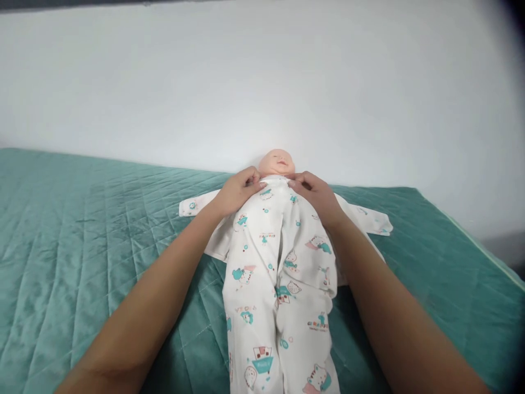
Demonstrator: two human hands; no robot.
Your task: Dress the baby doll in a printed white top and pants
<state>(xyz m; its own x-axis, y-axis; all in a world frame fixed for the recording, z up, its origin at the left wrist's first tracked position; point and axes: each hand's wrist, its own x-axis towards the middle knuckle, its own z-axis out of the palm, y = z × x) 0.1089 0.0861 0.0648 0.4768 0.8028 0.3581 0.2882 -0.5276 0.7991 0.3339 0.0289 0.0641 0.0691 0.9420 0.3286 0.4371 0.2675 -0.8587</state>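
A baby doll (277, 162) lies on its back, its head at the far end and its body hidden under clothing. White baby pants (262, 257) with teal and pink animal prints stretch over its front, legs toward me. Their top edge reaches the doll's neck. My left hand (243, 189) pinches that edge on the left, thumb on the cloth. Opposite it, my right hand (314, 192) grips the right end of the same edge, fingers by the neck. Beneath the pants, a matching white baby shirt (371, 220) spreads its sleeves out to both sides.
A green quilted bedspread (102, 235) covers the bed under the doll. Behind the doll's head rises a plain white wall (262, 76). The bed's edge (471, 235) runs diagonally along the right.
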